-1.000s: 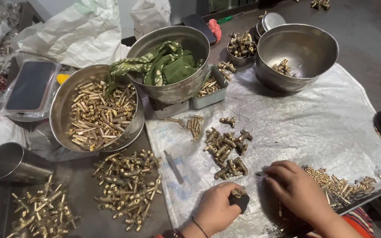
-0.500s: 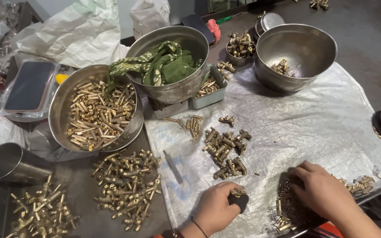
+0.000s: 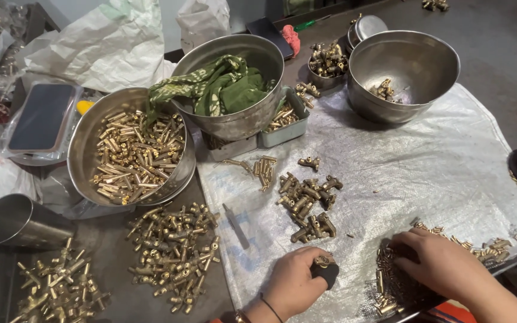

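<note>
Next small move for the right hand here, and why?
Probably pinch one small brass piece from the pile under the right hand and carry it to the left hand. The left holds a brass fitting on a black holder; the right rests on the pile, its grip unclear.

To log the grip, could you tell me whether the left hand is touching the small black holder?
Touching: in the head view the left hand curls its fingers around the black holder.

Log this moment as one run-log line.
left hand: holds black block with brass fitting on top | right hand: rests on small brass pieces | surface: plastic sheet
</note>
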